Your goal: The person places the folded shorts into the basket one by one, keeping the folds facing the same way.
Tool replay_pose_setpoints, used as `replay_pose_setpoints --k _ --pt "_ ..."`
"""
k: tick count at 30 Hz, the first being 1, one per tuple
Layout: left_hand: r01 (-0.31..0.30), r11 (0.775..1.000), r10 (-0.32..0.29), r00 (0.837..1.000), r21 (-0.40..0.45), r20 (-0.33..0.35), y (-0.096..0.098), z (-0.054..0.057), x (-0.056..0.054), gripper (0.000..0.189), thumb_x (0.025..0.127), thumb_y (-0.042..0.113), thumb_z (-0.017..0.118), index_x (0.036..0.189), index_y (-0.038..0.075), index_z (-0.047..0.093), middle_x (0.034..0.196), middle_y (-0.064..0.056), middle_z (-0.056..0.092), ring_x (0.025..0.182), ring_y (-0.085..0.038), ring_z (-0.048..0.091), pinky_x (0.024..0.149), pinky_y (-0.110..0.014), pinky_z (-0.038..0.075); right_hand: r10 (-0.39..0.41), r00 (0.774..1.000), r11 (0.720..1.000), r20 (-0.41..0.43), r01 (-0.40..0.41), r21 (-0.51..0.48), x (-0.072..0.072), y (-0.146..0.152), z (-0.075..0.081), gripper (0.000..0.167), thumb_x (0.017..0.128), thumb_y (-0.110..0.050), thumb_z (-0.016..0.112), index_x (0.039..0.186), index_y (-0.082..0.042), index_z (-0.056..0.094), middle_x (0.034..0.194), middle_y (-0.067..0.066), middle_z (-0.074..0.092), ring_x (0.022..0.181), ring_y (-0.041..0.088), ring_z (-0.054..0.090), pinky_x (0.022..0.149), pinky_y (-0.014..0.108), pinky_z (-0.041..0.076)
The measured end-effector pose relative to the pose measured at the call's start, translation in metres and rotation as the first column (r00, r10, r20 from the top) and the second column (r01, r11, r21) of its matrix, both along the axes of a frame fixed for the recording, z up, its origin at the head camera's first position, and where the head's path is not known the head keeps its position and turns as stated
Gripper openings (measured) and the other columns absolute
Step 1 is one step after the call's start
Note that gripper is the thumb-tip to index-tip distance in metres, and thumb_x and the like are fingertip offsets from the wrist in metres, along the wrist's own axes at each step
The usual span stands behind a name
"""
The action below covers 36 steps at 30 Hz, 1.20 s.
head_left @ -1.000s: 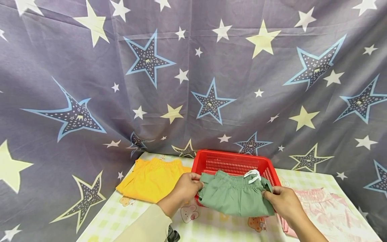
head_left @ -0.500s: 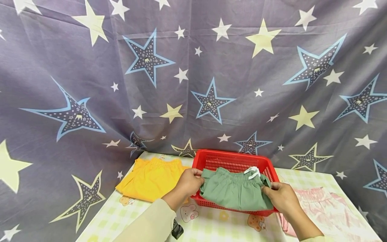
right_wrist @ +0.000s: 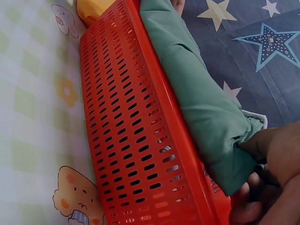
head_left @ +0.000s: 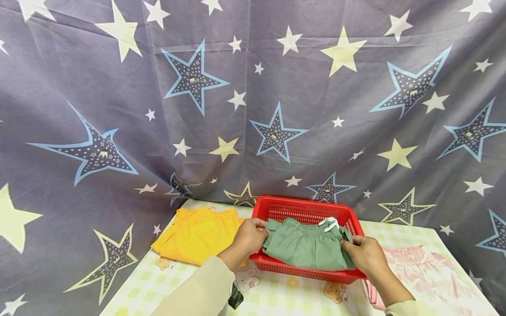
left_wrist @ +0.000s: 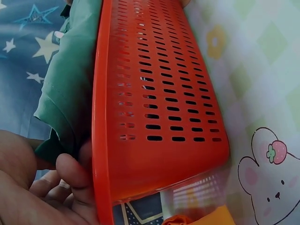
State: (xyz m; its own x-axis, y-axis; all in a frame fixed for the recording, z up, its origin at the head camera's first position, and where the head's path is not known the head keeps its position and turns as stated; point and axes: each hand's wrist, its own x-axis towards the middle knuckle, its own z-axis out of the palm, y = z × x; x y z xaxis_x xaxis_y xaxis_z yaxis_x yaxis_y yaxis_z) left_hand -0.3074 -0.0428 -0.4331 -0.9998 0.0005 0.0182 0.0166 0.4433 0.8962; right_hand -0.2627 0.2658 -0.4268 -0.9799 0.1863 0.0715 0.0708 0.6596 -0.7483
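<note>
Green shorts [head_left: 310, 245] with an elastic waistband and a white drawstring lie across the mouth of a red perforated basket [head_left: 308, 274]. My left hand [head_left: 250, 237] pinches the left edge of the shorts beside the basket's rim. At the opposite edge, my right hand [head_left: 367, 254] grips the fabric between thumb and fingers. In the left wrist view the left fingers [left_wrist: 70, 171] sit against the rim, and the green cloth [left_wrist: 70, 75] hangs level with it. The right wrist view has the shorts [right_wrist: 201, 103] along the rim, with the right thumb [right_wrist: 262, 140] on top of the fabric.
Yellow shorts [head_left: 201, 235] lie flat left of the basket. Pink clothing [head_left: 423, 272] spreads over the right side of the table. A checked cloth with cartoon animals [head_left: 292, 298] covers the table. A starry grey curtain [head_left: 253, 87] hangs behind.
Both hands have carried the green shorts away from the front edge and over the basket. More of the basket's front wall now shows below them.
</note>
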Motion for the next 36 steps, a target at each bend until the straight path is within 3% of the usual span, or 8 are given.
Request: replay_pose_setpoints --k 6,14,22,27,36 --pt "-0.034 0.997 0.032 0.999 -0.071 -0.039 0.001 -0.001 -0.004 0.011 0.092 0.006 0.072 0.103 0.008 0.073 0.087 -0.001 0.068 0.081 -0.017 0.062 0.071 -0.033 0.052 -0.004 1.0 1.0 -0.007 0.004 -0.002 -0.005 -0.003 -0.002 0.019 0.093 -0.021 0.07 0.087 -0.004 0.075 0.082 0.007 0.067 0.077 0.021 0.053 0.064 0.034 0.043" --pt "-0.084 0.989 0.079 0.996 -0.125 -0.045 0.006 -0.004 -0.009 0.011 0.093 0.008 0.071 0.104 0.01 0.074 0.093 0.0 0.068 0.085 -0.018 0.061 0.073 -0.034 0.052 -0.011 1.0 0.998 -0.024 0.012 0.059 -0.012 -0.007 -0.008 0.024 0.092 -0.022 0.07 0.096 0.0 0.077 0.09 0.015 0.071 0.082 0.029 0.059 0.068 0.038 0.045" --pt "-0.082 0.98 0.074 0.996 -0.181 -0.052 0.01 -0.005 -0.009 0.013 0.093 0.011 0.071 0.106 0.01 0.073 0.096 -0.001 0.07 0.088 -0.019 0.063 0.08 -0.042 0.053 -0.02 1.0 0.993 -0.001 0.02 0.113 -0.017 -0.009 -0.009 0.027 0.093 -0.024 0.068 0.102 0.0 0.077 0.1 0.019 0.072 0.087 0.032 0.063 0.073 0.046 0.048" --pt "-0.084 0.955 0.066 0.995 -0.286 -0.07 0.013 -0.005 -0.011 0.01 0.094 0.014 0.07 0.103 0.013 0.073 0.093 0.0 0.071 0.085 -0.02 0.064 0.077 -0.042 0.052 -0.011 1.0 0.992 0.022 0.008 0.128 -0.02 -0.01 -0.013 0.029 0.094 -0.022 0.068 0.106 0.003 0.075 0.105 0.023 0.071 0.093 0.036 0.064 0.08 0.053 0.048" --pt "-0.067 0.904 0.035 0.996 -0.423 -0.084 0.018 -0.01 -0.01 0.013 0.095 0.016 0.069 0.106 0.018 0.075 0.102 0.002 0.073 0.087 -0.019 0.066 0.07 -0.043 0.052 0.008 0.999 0.981 0.037 -0.015 0.194 -0.022 -0.012 -0.021 0.023 0.091 -0.017 0.069 0.102 0.003 0.076 0.099 0.021 0.071 0.084 0.033 0.061 0.077 0.054 0.05"
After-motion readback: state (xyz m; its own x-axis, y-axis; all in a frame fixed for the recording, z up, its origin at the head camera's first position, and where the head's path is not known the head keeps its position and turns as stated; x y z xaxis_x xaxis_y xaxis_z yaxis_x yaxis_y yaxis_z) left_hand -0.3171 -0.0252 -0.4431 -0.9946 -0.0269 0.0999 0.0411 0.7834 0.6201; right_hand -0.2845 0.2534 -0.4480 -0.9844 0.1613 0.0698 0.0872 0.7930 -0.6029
